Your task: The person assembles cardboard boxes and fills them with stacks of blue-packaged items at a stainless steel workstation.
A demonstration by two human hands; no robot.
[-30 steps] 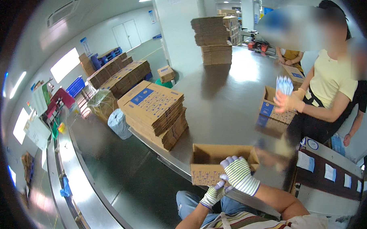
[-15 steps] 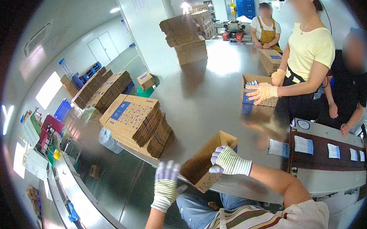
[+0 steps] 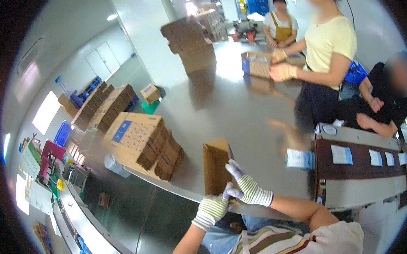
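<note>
An open cardboard box (image 3: 216,165) stands on the near edge of the metal table, its inside facing up. My right hand (image 3: 251,188), in a white glove with green stripes and purple fingertips, grips the right wall near the front corner. At the near end, my left hand (image 3: 211,210), gloved alike, closes on the box's front edge. Its fingers lie close to my right thumb, and part of the grip is hidden. To the left of the box is a stack of flattened printed cartons (image 3: 136,140).
A conveyor (image 3: 363,177) carrying white-and-blue packets runs at the right; one packet (image 3: 300,159) lies on the metal table (image 3: 253,124). Across it a person in yellow holds another carton (image 3: 256,66). Two more people are beyond. Flattened cardboard (image 3: 190,46) is piled at the far side.
My left hand has moved right onto the box's near edge, beside my right hand. The box has turned more upright. The co-worker's carton has shifted away, and the packets on the conveyor have moved.
</note>
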